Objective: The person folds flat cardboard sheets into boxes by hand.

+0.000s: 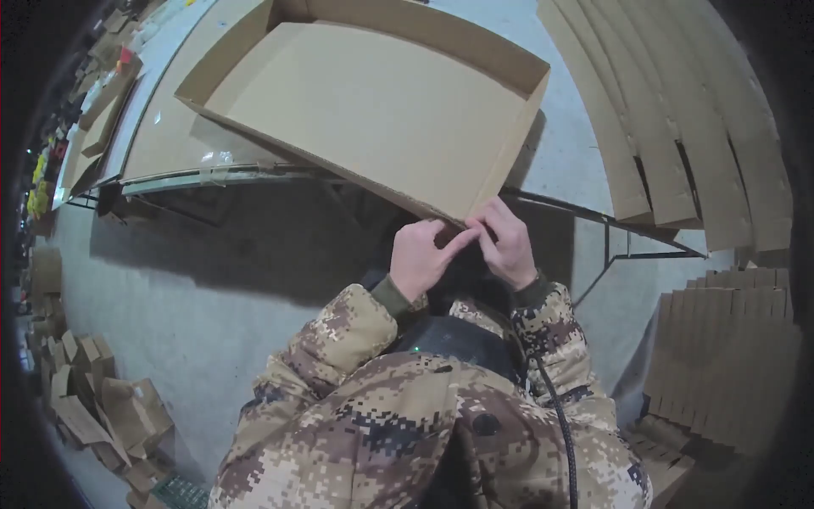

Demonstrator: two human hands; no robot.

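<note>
Folded cartons (102,407) heaped on the floor at 8 o'clock, desk (170,144) at 10, flat cardboard sheets (678,110) fanned at 2; open shallow cardboard box (373,110) at 12, its near corner pinched by curled left hand (420,259) and right hand (509,246), fingertips touching.

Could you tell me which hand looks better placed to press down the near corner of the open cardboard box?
Probably the right hand: its fingers lie on the near corner of the cardboard box. The left hand sits just below the edge, fingertips meeting the right hand's, so it seems to be helping rather than leading.
</note>
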